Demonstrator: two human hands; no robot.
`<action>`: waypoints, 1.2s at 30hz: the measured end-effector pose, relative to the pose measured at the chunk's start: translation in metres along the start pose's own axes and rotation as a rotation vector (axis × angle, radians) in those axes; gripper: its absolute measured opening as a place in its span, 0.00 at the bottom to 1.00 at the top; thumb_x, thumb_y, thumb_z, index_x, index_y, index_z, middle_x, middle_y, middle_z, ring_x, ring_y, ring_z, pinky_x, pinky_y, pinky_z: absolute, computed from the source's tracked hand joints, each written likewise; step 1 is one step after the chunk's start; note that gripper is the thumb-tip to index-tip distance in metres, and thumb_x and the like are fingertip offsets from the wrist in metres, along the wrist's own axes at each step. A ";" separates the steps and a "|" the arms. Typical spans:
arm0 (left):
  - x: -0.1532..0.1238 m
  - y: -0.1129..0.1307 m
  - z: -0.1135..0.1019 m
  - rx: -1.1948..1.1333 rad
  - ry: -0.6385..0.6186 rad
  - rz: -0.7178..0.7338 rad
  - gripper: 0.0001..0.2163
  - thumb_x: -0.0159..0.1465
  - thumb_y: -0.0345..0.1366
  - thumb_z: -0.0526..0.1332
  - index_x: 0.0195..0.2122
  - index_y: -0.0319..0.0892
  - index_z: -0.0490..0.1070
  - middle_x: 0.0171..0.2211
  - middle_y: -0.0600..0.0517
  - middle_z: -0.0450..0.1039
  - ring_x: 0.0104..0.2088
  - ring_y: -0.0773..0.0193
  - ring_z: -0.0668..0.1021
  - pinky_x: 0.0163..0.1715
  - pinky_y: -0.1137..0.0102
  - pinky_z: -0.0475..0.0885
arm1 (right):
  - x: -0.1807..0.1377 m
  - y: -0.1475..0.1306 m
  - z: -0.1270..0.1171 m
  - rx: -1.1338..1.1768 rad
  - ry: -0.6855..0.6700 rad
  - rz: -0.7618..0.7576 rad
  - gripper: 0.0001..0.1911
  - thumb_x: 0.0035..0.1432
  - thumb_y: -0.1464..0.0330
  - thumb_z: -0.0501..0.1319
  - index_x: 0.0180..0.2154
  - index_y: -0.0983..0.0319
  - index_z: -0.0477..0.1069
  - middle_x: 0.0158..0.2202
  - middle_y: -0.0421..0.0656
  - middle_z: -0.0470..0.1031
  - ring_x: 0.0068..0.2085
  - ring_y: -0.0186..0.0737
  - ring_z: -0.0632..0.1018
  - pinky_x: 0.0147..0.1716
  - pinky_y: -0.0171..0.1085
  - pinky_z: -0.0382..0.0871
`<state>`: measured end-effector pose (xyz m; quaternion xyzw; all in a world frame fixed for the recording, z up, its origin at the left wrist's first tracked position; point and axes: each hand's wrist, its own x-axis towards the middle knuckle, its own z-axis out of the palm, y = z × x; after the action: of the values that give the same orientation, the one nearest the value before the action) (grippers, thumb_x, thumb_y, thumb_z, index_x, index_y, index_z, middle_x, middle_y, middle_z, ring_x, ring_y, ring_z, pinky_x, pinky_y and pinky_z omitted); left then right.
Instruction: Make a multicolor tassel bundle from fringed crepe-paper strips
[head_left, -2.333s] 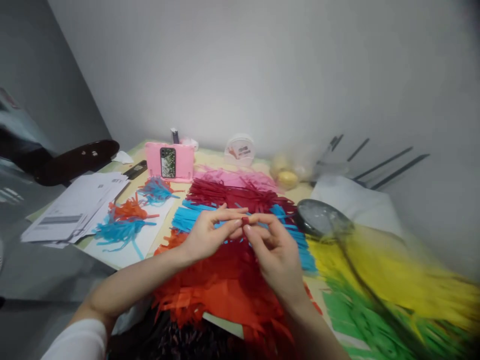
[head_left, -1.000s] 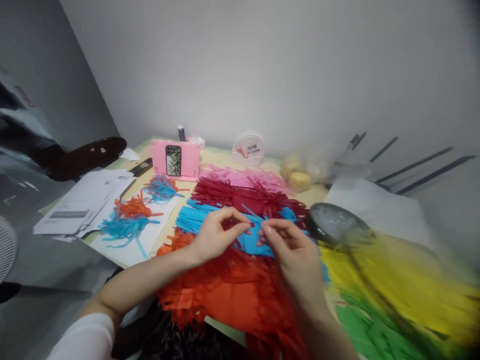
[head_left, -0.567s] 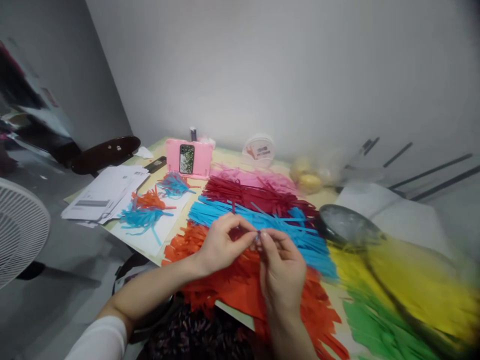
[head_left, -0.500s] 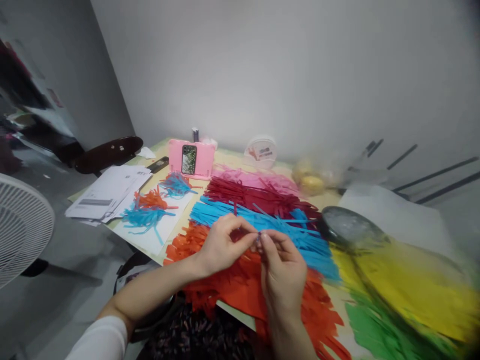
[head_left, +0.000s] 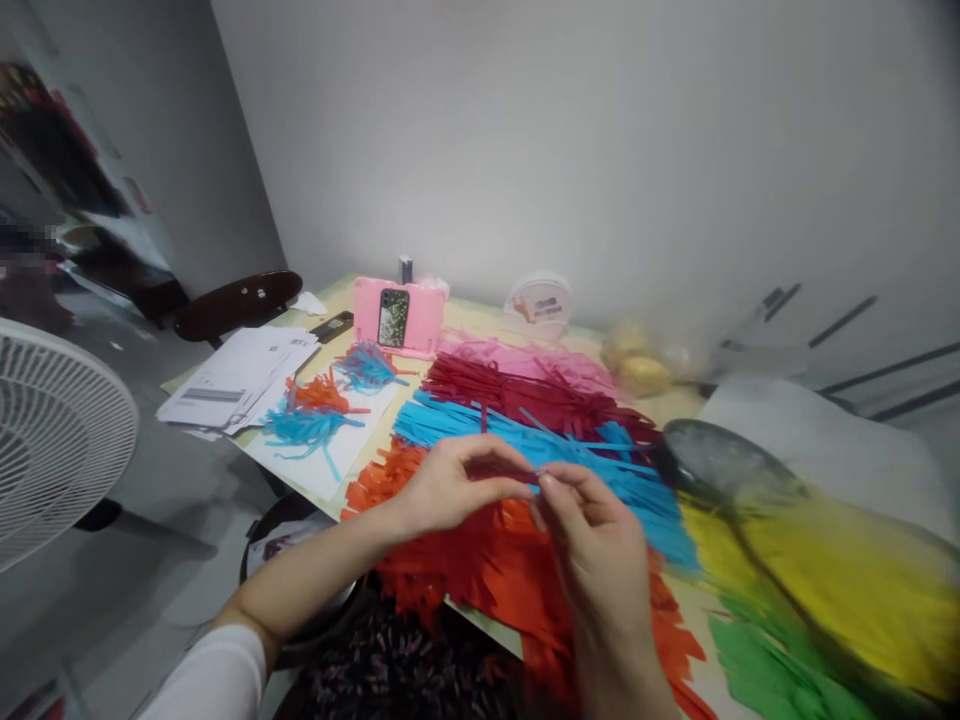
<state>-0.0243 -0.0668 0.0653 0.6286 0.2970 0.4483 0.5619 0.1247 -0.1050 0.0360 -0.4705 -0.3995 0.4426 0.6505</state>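
Observation:
My left hand (head_left: 457, 485) and my right hand (head_left: 600, 530) meet over the orange fringed paper (head_left: 517, 590). Thumb and fingers of both are pinched together at the tips. Between them runs a thin dark red paper strip (head_left: 512, 474), whose ends my fingertips partly hide. Dark red fringe (head_left: 474, 550) shows beneath my left hand, over the orange; whether it joins the strip I cannot tell. Just beyond my hands lie blue paper strips (head_left: 495, 424), then dark red strips (head_left: 517, 392) and pink ones (head_left: 536, 362).
Blue and orange tassels (head_left: 304, 428) rest on white paper at left, near printed sheets (head_left: 225, 385). Behind them stand a pink tablet case (head_left: 424, 320) and a phone (head_left: 394, 318). Yellow (head_left: 832, 560) and green paper (head_left: 772, 660) lie right, by a dark-rimmed object (head_left: 739, 465). A fan (head_left: 60, 440) is at left.
The view has shifted slightly, so the scene sits further right. My fingertips stay pinched together, and more of the dark red strip now shows between my hands.

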 end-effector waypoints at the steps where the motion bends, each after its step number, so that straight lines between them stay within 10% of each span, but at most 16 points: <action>1: 0.000 0.000 -0.001 0.016 -0.022 0.000 0.08 0.56 0.35 0.70 0.36 0.38 0.78 0.35 0.49 0.79 0.36 0.64 0.79 0.39 0.72 0.73 | -0.001 -0.002 0.000 -0.024 0.027 -0.017 0.15 0.50 0.57 0.71 0.32 0.61 0.75 0.18 0.35 0.66 0.20 0.30 0.66 0.20 0.30 0.59; 11: -0.004 -0.002 -0.004 0.298 0.139 0.200 0.02 0.59 0.30 0.67 0.34 0.39 0.78 0.32 0.51 0.75 0.35 0.66 0.76 0.35 0.74 0.70 | 0.001 -0.011 0.008 -0.246 -0.043 -0.079 0.16 0.48 0.57 0.69 0.33 0.62 0.77 0.18 0.36 0.67 0.20 0.32 0.66 0.20 0.32 0.62; 30: 0.000 -0.009 -0.018 0.131 0.095 0.022 0.09 0.60 0.39 0.66 0.35 0.38 0.80 0.33 0.47 0.80 0.33 0.64 0.79 0.36 0.71 0.73 | 0.004 -0.030 0.021 -0.356 0.129 -0.291 0.13 0.55 0.57 0.66 0.29 0.60 0.71 0.18 0.35 0.67 0.19 0.30 0.66 0.18 0.30 0.61; 34: 0.006 -0.013 -0.058 0.361 0.072 0.117 0.10 0.65 0.35 0.60 0.44 0.39 0.78 0.40 0.47 0.80 0.39 0.63 0.79 0.40 0.72 0.73 | 0.009 -0.025 0.023 -0.395 -0.004 -0.226 0.16 0.56 0.54 0.65 0.33 0.61 0.74 0.20 0.36 0.69 0.19 0.31 0.68 0.19 0.31 0.63; 36: 0.014 -0.009 -0.101 0.643 0.260 0.122 0.11 0.66 0.32 0.57 0.47 0.39 0.75 0.39 0.49 0.79 0.39 0.64 0.79 0.41 0.72 0.73 | 0.013 -0.024 0.016 -0.428 -0.058 -0.189 0.19 0.56 0.52 0.64 0.41 0.61 0.75 0.23 0.37 0.71 0.20 0.32 0.69 0.20 0.32 0.66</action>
<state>-0.1081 -0.0082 0.0567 0.7276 0.4539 0.4411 0.2647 0.1179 -0.0928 0.0642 -0.5451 -0.5451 0.2983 0.5628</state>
